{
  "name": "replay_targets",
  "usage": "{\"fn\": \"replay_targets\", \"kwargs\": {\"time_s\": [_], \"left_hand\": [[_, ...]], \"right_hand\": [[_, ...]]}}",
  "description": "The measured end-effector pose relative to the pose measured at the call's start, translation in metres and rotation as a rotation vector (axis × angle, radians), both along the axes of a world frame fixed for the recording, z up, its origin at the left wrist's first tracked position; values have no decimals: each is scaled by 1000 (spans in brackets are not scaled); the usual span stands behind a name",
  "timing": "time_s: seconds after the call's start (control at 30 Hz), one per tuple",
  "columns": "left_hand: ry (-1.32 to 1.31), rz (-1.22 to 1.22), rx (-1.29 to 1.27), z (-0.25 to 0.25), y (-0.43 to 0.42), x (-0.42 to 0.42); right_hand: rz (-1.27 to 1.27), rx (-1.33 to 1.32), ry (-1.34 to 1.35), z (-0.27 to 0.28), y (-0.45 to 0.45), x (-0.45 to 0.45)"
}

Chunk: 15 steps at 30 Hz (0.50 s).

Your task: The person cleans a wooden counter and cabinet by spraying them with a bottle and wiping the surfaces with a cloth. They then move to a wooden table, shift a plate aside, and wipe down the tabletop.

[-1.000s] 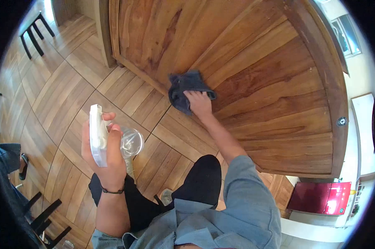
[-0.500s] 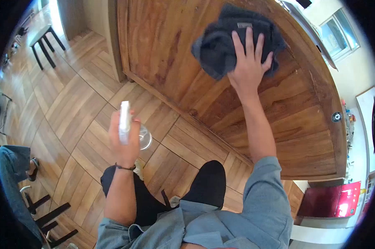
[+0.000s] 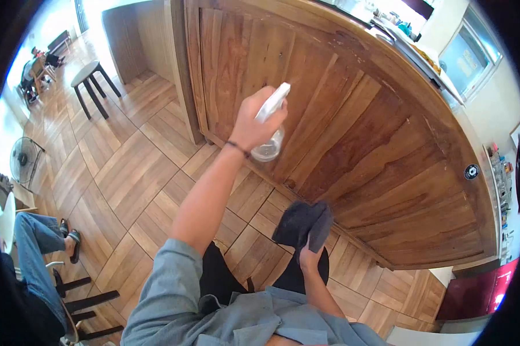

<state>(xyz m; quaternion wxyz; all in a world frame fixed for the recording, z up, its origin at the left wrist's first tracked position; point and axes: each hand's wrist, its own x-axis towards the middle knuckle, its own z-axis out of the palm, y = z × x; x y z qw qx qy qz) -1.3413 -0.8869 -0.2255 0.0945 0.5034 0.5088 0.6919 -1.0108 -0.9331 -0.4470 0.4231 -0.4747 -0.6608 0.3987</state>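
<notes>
My left hand (image 3: pixel 258 122) is wrapped round a clear spray bottle (image 3: pixel 268 149) with a white trigger head, held out in front of the wooden counter panel (image 3: pixel 352 132). The nozzle points toward the wood, and a faint mist seems to show near it. Low down, close to my knee, my right hand (image 3: pixel 310 258) grips a dark grey cloth (image 3: pixel 303 222) that hangs bunched and folded. The cloth is apart from the panel.
A stool (image 3: pixel 93 78) stands at the upper left, with a floor fan (image 3: pixel 26 158) below it. A seated person's legs (image 3: pixel 41 248) and dark chair legs (image 3: pixel 90 303) are at the lower left. Papers or trays (image 3: pixel 415 55) lie on the countertop. A red panel (image 3: pixel 479 294) is at the lower right.
My right hand has come off the panel and dropped toward my knee with the cloth, which was spread flat on the wood. My left hand has raised the spray bottle toward the panel.
</notes>
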Motion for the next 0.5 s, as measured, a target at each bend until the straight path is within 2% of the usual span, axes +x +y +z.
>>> {"fn": "replay_targets", "kwargs": {"time_s": [0.03, 0.17, 0.27, 0.33, 0.4, 0.5], "left_hand": [[24, -3, -28, 6, 9, -2], [-171, -4, -31, 17, 24, -16], [-233, 163, 30, 22, 29, -51], [-201, 266, 105, 3, 38, -108], [-135, 486, 82, 10, 21, -132], [-80, 525, 38, 14, -4, -154]], "right_hand": [[7, 6, -26, 1, 0, 5], [18, -14, 87, -5, 6, 2], [26, -28, 148, -10, 10, -1], [35, -38, 169, -12, 9, -1], [40, -50, 183, -14, 7, -2], [49, -63, 195, -16, 4, -1]]}}
